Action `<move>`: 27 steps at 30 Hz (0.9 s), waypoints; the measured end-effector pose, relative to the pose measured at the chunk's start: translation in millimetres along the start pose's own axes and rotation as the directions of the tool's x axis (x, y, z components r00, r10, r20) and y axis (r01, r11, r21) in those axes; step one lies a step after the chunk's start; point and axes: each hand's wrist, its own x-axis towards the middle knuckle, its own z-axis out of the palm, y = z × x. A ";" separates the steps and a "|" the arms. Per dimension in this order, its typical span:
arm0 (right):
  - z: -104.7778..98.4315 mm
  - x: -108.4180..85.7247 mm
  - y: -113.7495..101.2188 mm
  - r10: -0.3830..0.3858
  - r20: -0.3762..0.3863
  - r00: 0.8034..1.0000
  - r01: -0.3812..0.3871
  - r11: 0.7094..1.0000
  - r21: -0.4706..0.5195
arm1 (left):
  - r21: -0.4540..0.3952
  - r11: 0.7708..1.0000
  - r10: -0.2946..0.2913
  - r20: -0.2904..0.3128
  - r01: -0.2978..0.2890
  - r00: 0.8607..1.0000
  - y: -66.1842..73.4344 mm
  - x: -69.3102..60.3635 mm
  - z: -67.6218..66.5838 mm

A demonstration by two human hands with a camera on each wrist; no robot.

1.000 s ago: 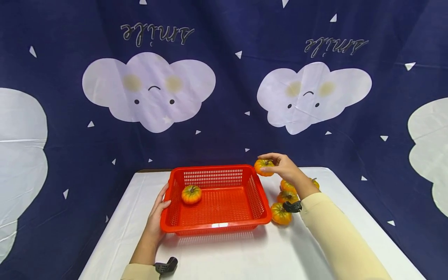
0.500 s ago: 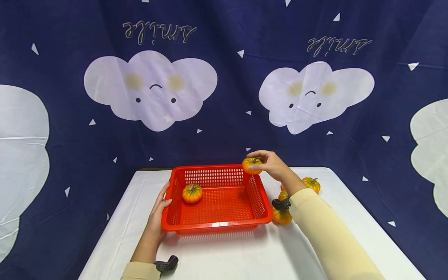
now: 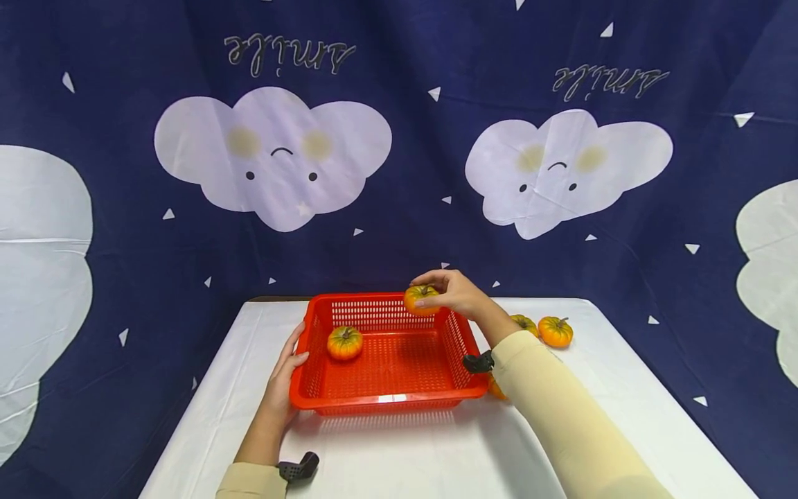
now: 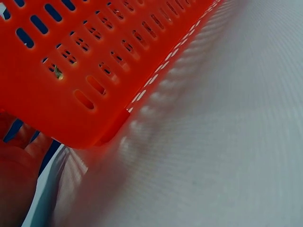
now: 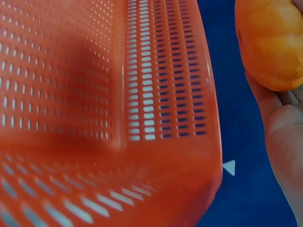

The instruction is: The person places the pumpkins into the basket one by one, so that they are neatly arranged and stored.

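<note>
A small orange pumpkin [image 3: 419, 301] is pinched between the thumb and fingers of my right hand [image 3: 458, 294], above the back right part of the red plastic basket [image 3: 389, 400]. In the right wrist view the same pumpkin [image 5: 274, 42] shows beyond the basket's perforated wall. My left hand [image 3: 283, 378] holds the basket's left side, its thumb at the rim. The left wrist view shows that hand [image 4: 21, 161] beside the basket's underside corner. Inside the basket, at the left, sits another pumpkin [image 3: 345, 343].
To the right of the basket, several more pumpkins lie on the white table [image 3: 399, 457], among them one pumpkin [image 3: 555, 332] farther right. My right forearm partly covers the others. A dark blue curtain [image 3: 424, 242] with clouds hangs behind the table.
My right hand has carried its pumpkin leftward, from beside the basket's back right corner to over the basket. The left hand has stayed at the basket's left side.
</note>
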 end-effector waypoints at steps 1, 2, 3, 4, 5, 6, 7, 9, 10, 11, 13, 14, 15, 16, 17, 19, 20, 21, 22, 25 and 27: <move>2.7 1.1 -0.8 0.003 0.010 1.000 -0.003 1.000 -0.008 | 0.003 1.000 -0.001 -0.001 0.001 1.000 0.0 0.3 -0.2; 5.2 2.0 -1.4 0.007 0.020 1.000 -0.007 1.000 -0.013 | 0.005 1.000 0.001 0.001 -0.001 1.000 0.0 0.5 -0.3; 7.7 2.9 -1.6 0.012 0.026 1.000 -0.011 1.000 -0.019 | 0.003 1.000 0.000 0.004 0.000 1.000 -0.1 0.8 -0.7; 10.1 3.6 -1.9 0.013 0.034 0.999 -0.012 1.000 -0.028 | 0.002 1.000 -0.003 0.004 0.003 1.000 -0.3 1.2 -0.9; 12.7 4.6 -2.0 0.016 0.044 0.999 -0.015 0.999 -0.034 | 0.002 1.000 -0.003 0.007 0.003 1.000 -0.4 1.4 -1.3; 15.2 5.8 -1.6 0.018 0.053 0.998 -0.015 0.999 -0.040 | 0.003 1.000 0.000 0.010 0.000 1.000 -0.8 1.8 -1.7; 18.0 7.2 -1.4 0.018 0.061 0.998 -0.015 0.999 -0.049 | 0.004 1.000 -0.001 0.011 0.001 1.000 -1.0 2.0 -1.9; 24.0 10.5 -1.9 0.018 0.080 0.997 -0.014 0.998 -0.058 | 0.005 1.000 -0.003 0.007 0.003 1.000 -1.3 2.3 -2.3; 27.2 12.1 -2.3 0.019 0.088 0.996 -0.013 0.998 -0.066 | 0.009 1.000 -0.004 0.003 0.004 1.000 -1.3 2.2 -2.3; 30.5 14.2 -2.2 0.021 0.093 0.995 -0.014 0.997 -0.071 | 0.011 1.000 -0.004 0.002 0.004 1.000 -1.4 2.1 -2.5; 37.5 17.8 -3.8 0.018 0.107 0.994 -0.010 0.997 -0.076 | 0.016 1.000 -0.005 -0.002 0.005 1.000 -1.2 1.4 -2.4; 40.9 19.3 -4.2 0.016 0.115 0.993 -0.008 0.997 -0.073 | 0.016 1.000 -0.004 -0.005 0.004 1.000 -1.2 1.0 -2.3; 44.2 20.6 -4.6 0.016 0.124 0.992 -0.008 0.997 -0.070 | 0.018 1.000 -0.002 -0.005 0.002 1.000 -1.0 0.5 -2.0; 47.4 21.9 -4.7 0.015 0.132 0.991 -0.006 0.997 -0.071 | 0.022 1.000 0.000 -0.008 0.000 1.000 -1.0 0.2 -1.8; 50.7 23.1 -5.3 0.011 0.145 0.989 -0.001 0.998 -0.065 | 0.019 1.000 0.001 -0.008 -0.001 1.000 -0.8 -0.3 -1.4; 57.1 24.6 -6.1 0.012 0.165 0.986 -0.001 0.998 -0.066 | 0.021 1.000 0.003 -0.009 -0.003 1.000 -0.5 -0.8 -0.5; 60.3 25.1 -6.4 0.009 0.179 0.984 0.003 0.998 -0.065 | 0.017 1.000 0.004 -0.009 -0.003 1.000 -0.4 -0.8 -0.1; 63.4 25.7 -6.5 0.009 0.192 0.981 0.004 0.998 -0.070 | 0.016 1.000 0.003 -0.008 -0.003 1.000 -0.4 -0.9 0.0; 66.5 26.6 -6.3 0.006 0.208 0.978 0.010 0.997 -0.076 | 0.016 1.000 0.003 -0.009 -0.003 1.000 -0.3 -1.0 0.2; 75.6 29.4 -5.5 0.002 0.259 0.966 0.024 0.995 -0.099 | 0.015 1.000 0.003 -0.011 -0.002 1.000 -0.5 -0.5 0.0; 81.0 32.2 -3.9 -0.003 0.291 0.957 0.041 0.991 -0.127 | 0.012 1.000 0.001 -0.014 -0.001 1.000 -0.9 -0.1 -0.5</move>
